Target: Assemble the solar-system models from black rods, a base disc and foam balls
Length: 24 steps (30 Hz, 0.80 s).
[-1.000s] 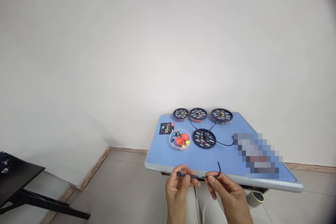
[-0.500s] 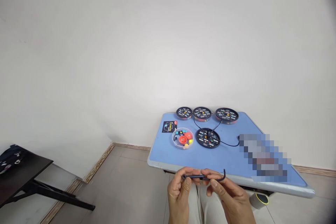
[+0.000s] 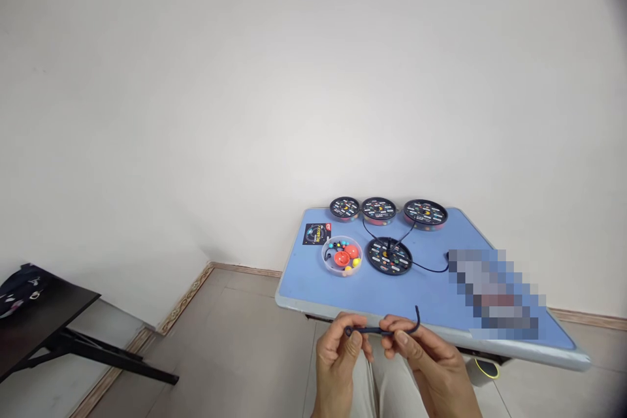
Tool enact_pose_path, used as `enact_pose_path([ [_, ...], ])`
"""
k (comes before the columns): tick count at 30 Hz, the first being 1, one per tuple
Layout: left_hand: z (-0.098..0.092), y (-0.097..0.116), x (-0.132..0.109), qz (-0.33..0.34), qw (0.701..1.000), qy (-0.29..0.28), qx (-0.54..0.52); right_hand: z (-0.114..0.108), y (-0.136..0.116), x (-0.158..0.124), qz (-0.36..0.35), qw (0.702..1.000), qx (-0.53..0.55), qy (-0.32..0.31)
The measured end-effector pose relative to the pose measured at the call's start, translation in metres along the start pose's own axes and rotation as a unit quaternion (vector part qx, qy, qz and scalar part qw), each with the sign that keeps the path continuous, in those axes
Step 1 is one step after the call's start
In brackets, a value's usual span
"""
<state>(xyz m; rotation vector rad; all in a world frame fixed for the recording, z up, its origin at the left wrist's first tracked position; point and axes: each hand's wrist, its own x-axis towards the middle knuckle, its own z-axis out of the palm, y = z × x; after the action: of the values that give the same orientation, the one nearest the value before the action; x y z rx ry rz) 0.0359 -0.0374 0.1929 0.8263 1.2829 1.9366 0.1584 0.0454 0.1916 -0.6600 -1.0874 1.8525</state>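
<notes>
While the left hand pinches the black rod by its ringed end and the right hand its curved end, before the table, keep both ends aligned.

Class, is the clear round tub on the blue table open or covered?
Open: no cover shows on the clear tub, and its red half-shell and yellow ball lie in plain view.

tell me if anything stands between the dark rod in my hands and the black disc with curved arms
Nothing visible blocks it. Between the dark rod and the black disc lie just the pale front edge and the blue tabletop. The round clear tub sits left of that path.
</notes>
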Motion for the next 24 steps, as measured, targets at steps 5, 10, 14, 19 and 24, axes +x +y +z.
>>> enact_pose_path([
  [5, -0.002, -0.003, -0.003, 0.017, 0.998, 0.051, 0.015, -0.003, -0.001, 0.001, -0.004, 1.0, -0.017, 0.013],
  [10, -0.006, -0.005, -0.003, 0.068, 0.995, 0.051, 0.053, 0.001, -0.006, -0.001, -0.007, 0.999, -0.025, 0.022],
  [14, -0.008, -0.006, -0.003, 0.085, 0.99, 0.074, 0.079, 0.004, -0.01, -0.003, -0.015, 0.999, -0.042, 0.014],
  [19, -0.014, -0.006, -0.004, 0.029, 0.989, 0.133, 0.054, -0.003, -0.015, -0.004, -0.081, 0.99, -0.109, 0.041],
  [24, -0.013, -0.004, -0.002, 0.017, 0.99, 0.137, 0.035, 0.001, -0.021, -0.006, -0.106, 0.982, -0.149, 0.039],
])
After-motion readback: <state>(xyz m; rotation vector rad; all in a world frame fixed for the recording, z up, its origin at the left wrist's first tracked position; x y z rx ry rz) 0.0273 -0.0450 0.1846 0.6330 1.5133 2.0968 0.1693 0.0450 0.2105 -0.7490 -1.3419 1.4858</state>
